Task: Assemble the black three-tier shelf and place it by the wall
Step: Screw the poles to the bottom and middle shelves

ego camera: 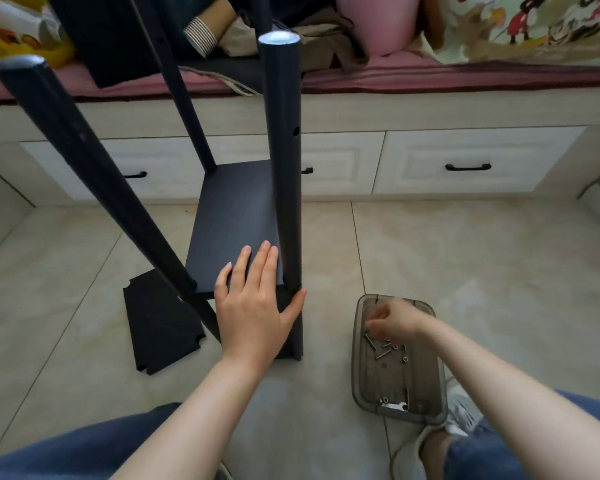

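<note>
A partly built black shelf stands on the tiled floor: several round black posts [284, 161] rise around a black shelf board [236, 216]. My left hand [257, 303] lies flat on the near edge of that board, thumb against the near right post. A loose black board [160, 323] with notched corners lies on the floor at the left. My right hand [392, 322] reaches into a smoky plastic tray [430, 386] of several screws [383, 351], its fingers curled and blurred; what they hold cannot be made out.
A low white cabinet with black drawer handles [468, 167] runs along the back, topped by a pink cushion with clothes and a pink pillow [378, 22]. Another black board [101, 39] leans there. My knees in jeans fill the bottom edge.
</note>
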Demonstrator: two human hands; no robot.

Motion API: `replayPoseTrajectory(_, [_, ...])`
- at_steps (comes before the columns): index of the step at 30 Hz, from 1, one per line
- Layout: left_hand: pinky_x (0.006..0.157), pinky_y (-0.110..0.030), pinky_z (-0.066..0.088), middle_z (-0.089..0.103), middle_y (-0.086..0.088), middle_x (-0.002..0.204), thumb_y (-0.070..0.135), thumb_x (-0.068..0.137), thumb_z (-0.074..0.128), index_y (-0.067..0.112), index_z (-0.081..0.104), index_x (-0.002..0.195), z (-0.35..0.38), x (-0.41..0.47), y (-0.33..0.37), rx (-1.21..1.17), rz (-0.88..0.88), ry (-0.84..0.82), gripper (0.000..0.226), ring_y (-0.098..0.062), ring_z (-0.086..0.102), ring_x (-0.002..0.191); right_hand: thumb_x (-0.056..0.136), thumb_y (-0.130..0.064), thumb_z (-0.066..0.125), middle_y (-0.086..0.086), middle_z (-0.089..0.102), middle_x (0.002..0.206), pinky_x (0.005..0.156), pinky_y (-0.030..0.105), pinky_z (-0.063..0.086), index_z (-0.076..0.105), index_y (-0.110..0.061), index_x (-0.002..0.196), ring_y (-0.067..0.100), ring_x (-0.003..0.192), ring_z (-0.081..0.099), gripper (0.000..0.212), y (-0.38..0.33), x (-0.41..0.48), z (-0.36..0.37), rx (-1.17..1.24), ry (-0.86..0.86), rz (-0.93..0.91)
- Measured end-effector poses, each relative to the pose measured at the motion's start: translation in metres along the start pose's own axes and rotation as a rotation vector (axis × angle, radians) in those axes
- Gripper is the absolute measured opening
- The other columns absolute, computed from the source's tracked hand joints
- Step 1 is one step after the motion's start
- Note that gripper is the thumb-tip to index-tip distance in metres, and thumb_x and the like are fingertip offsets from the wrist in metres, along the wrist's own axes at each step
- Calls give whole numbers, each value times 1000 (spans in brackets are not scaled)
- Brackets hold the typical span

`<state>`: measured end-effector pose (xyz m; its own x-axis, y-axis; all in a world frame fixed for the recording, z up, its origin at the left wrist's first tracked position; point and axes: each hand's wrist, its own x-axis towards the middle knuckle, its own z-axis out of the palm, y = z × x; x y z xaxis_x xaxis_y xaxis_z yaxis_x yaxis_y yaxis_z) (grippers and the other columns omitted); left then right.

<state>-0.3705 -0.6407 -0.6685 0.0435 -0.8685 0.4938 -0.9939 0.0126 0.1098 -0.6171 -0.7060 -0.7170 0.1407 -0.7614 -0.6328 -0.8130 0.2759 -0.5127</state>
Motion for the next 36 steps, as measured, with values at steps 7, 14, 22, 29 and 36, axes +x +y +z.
replayPoseTrajectory(7, [115,-48,31,57,-6,147,61,94,43,10,59,140,-1,1,0,20,-3,-20,71,-29,45,142,99,-50,50,20,57,130,90,44,56,48,2,132,36,114,61,61,18,21,74,110,-13,198])
replayPoseTrajectory(14, [115,-47,29,56,-6,147,60,93,45,9,60,139,1,1,0,32,-11,-28,70,-29,44,144,96,-27,62,23,45,145,100,34,43,35,4,140,36,132,47,61,13,30,107,119,23,183])
replayPoseTrajectory(22, [116,-46,27,56,-5,148,61,93,44,9,60,138,1,1,2,30,-18,-34,70,-28,43,144,91,-35,69,16,42,150,104,34,42,28,-2,150,30,136,44,79,-3,30,132,86,-99,69])
replayPoseTrajectory(29, [116,-46,27,56,-5,148,61,93,44,9,60,139,-1,1,3,33,-17,-33,71,-28,43,144,100,-39,54,14,66,114,88,44,59,54,-6,131,30,107,67,45,-4,36,133,341,-177,33])
replayPoseTrajectory(36, [114,-47,30,59,-6,144,60,93,46,8,63,134,2,1,3,39,-5,9,69,-29,46,142,99,-9,49,16,50,143,105,36,43,48,-8,140,32,131,50,41,31,57,132,-28,17,28])
